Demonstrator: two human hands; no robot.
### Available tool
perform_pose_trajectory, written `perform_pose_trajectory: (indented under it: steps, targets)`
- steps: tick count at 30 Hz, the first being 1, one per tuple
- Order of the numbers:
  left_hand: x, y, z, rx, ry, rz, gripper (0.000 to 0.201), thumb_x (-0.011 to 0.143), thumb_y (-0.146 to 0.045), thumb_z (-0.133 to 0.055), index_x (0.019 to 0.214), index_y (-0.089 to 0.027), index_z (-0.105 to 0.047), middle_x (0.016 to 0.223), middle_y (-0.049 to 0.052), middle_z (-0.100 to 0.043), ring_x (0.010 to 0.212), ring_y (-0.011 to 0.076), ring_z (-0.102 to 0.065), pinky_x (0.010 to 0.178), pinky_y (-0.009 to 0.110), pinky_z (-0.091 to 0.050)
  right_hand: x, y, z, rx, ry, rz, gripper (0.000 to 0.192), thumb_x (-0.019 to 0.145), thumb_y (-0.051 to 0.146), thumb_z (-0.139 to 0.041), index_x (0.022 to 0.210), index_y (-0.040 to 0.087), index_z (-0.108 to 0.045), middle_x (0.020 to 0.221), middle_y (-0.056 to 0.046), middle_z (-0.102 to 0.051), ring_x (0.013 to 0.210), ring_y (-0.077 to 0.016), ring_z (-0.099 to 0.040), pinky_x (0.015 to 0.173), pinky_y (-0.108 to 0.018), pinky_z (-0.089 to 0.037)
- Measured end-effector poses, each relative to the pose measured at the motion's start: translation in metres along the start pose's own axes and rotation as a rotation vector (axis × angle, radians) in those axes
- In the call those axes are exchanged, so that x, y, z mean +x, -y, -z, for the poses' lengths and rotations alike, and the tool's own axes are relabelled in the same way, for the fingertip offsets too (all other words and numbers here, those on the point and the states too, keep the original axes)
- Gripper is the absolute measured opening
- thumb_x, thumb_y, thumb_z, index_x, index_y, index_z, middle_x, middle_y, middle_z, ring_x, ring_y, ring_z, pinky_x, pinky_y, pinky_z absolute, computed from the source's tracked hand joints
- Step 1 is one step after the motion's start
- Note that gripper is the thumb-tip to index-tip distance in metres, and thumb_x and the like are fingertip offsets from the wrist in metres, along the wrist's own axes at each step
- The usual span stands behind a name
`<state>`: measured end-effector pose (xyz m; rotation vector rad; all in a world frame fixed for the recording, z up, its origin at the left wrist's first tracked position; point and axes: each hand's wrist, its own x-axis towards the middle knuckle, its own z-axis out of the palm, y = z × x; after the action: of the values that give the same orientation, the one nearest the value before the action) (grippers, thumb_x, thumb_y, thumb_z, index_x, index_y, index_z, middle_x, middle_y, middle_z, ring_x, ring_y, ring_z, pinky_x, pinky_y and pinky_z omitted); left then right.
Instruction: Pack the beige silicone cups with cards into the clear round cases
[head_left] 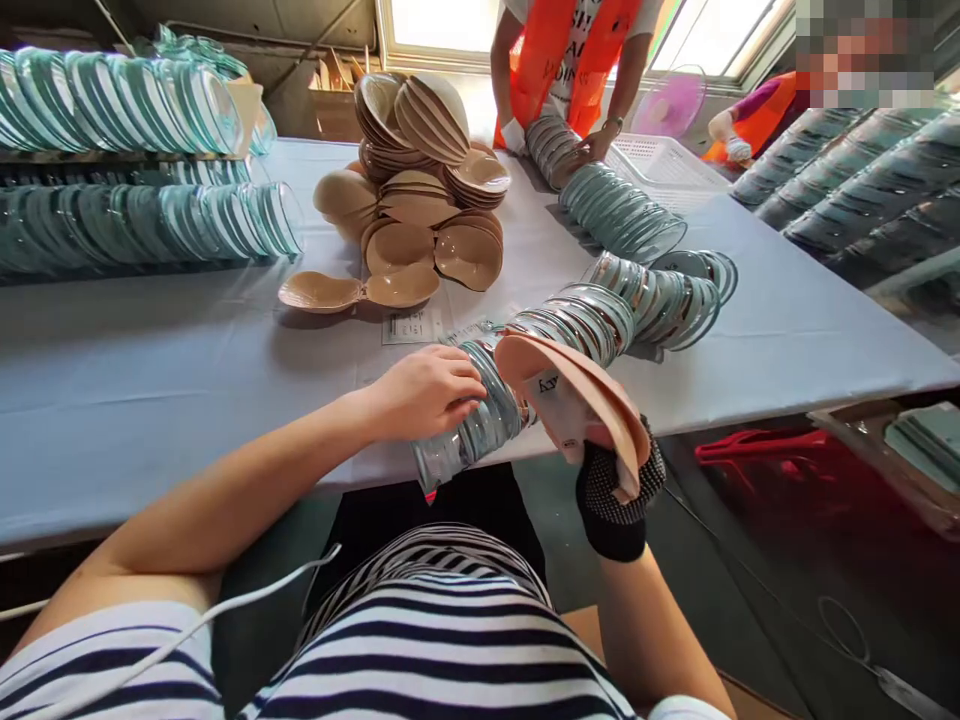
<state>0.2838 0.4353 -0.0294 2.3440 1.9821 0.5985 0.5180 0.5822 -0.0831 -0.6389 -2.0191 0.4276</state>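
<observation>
In front of me, a row of clear plastic cases (480,410) runs from the table's near edge up to the right. My bare left hand (435,390) lies at this row, its fingers curled over the edge of a case; the fingertips are partly hidden. My right hand (619,490), in a black dotted glove, grips a beige adhesive bra (574,375) with its cups folded together. Between cups and glove sits a clear printed card (555,400). Another beige bra (360,290) lies spread out beyond my left hand, near a printed clear packet (412,326).
Piled beige bra cups (431,190) stand mid-table. Stacked clear cases (142,220) fill the left side, and more clear cases (862,180) line the far right. Across the table, a person in an orange vest (559,60) handles cases near a white basket (664,165).
</observation>
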Motion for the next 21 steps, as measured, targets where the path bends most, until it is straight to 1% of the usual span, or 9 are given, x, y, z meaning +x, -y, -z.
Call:
perform_pose_trajectory:
  steps: [2, 4, 7, 9, 12, 14, 18, 20, 21]
  targets:
    - [0.002, -0.004, -0.002, 0.018, 0.070, -0.008, 0.033, 0.097, -0.031, -0.047, 0.119, -0.019, -0.068, 0.117, 0.008, -0.072, 0.111, 0.0235, -0.063, 0.100, 0.039, -0.042, -0.009, 0.007, 0.003, 0.026, -0.034, 0.067, 0.032, 0.097, 0.028, -0.046, 0.118, 0.017, -0.067, 0.117, -0.013, -0.072, 0.106, -0.0224, -0.070, 0.088, -0.035, -0.058]
    - [0.007, -0.007, -0.005, 0.045, 0.136, 0.012, 0.035, 0.096, -0.033, -0.046, 0.118, -0.019, -0.069, 0.111, 0.008, -0.074, 0.106, 0.0241, -0.065, 0.096, 0.039, -0.042, -0.018, 0.011, 0.004, 0.014, -0.077, 0.120, 0.038, 0.096, 0.028, -0.050, 0.131, 0.017, -0.061, 0.119, -0.013, -0.072, 0.104, -0.0223, -0.071, 0.086, -0.033, -0.059]
    - [0.017, -0.009, -0.008, 0.081, 0.192, 0.074, 0.030, 0.093, -0.031, -0.046, 0.092, -0.020, -0.074, 0.087, 0.005, -0.076, 0.085, 0.0214, -0.067, 0.086, 0.037, -0.041, -0.037, 0.010, 0.002, -0.033, -0.110, 0.137, 0.048, 0.094, 0.030, -0.054, 0.140, 0.017, -0.054, 0.121, -0.013, -0.071, 0.104, -0.0235, -0.072, 0.086, -0.032, -0.059]
    - [0.021, -0.008, -0.010, 0.083, 0.182, 0.113, 0.033, 0.092, -0.031, -0.044, 0.079, -0.019, -0.071, 0.078, 0.005, -0.074, 0.076, 0.0194, -0.065, 0.079, 0.035, -0.040, -0.051, 0.007, 0.002, -0.062, -0.076, 0.154, 0.053, 0.093, 0.032, -0.054, 0.144, 0.017, -0.050, 0.125, -0.014, -0.069, 0.104, -0.0247, -0.071, 0.086, -0.032, -0.059]
    - [0.020, -0.008, -0.011, 0.041, 0.114, 0.176, 0.033, 0.090, -0.032, -0.043, 0.073, -0.019, -0.067, 0.073, 0.006, -0.071, 0.069, 0.0186, -0.062, 0.067, 0.032, -0.038, -0.071, 0.007, 0.005, -0.105, 0.028, 0.203, 0.059, 0.091, 0.036, -0.052, 0.147, 0.017, -0.047, 0.125, -0.014, -0.069, 0.101, -0.0260, -0.072, 0.084, -0.032, -0.059]
    - [0.015, -0.009, -0.012, -0.006, 0.028, 0.197, 0.027, 0.086, -0.029, -0.045, 0.071, -0.018, -0.065, 0.074, 0.006, -0.069, 0.071, 0.0188, -0.061, 0.065, 0.030, -0.038, -0.078, 0.010, 0.010, -0.128, 0.112, 0.197, 0.060, 0.090, 0.034, -0.050, 0.147, 0.016, -0.045, 0.125, -0.015, -0.068, 0.104, -0.0271, -0.071, 0.087, -0.034, -0.059]
    - [0.006, -0.011, -0.017, -0.087, -0.173, 0.137, 0.020, 0.081, -0.021, -0.048, 0.068, -0.018, -0.062, 0.077, 0.005, -0.062, 0.075, 0.0182, -0.058, 0.071, 0.030, -0.044, -0.079, 0.023, 0.018, -0.128, 0.275, 0.113, 0.066, 0.086, 0.027, -0.048, 0.151, 0.017, -0.040, 0.124, -0.014, -0.069, 0.107, -0.0273, -0.071, 0.089, -0.034, -0.059]
    - [0.003, -0.009, -0.018, -0.115, -0.257, 0.112, 0.018, 0.080, -0.020, -0.050, 0.069, -0.019, -0.064, 0.087, 0.007, -0.062, 0.083, 0.0193, -0.059, 0.079, 0.032, -0.048, -0.075, 0.029, 0.022, -0.133, 0.319, 0.088, 0.067, 0.083, 0.026, -0.048, 0.150, 0.018, -0.041, 0.123, -0.013, -0.070, 0.106, -0.0270, -0.071, 0.088, -0.033, -0.059]
    - [0.002, -0.008, -0.018, -0.120, -0.293, 0.120, 0.017, 0.079, -0.020, -0.052, 0.074, -0.019, -0.067, 0.097, 0.008, -0.064, 0.093, 0.0212, -0.060, 0.086, 0.035, -0.048, -0.072, 0.031, 0.024, -0.140, 0.334, 0.079, 0.067, 0.082, 0.026, -0.049, 0.149, 0.018, -0.042, 0.123, -0.012, -0.070, 0.106, -0.0270, -0.071, 0.088, -0.033, -0.059]
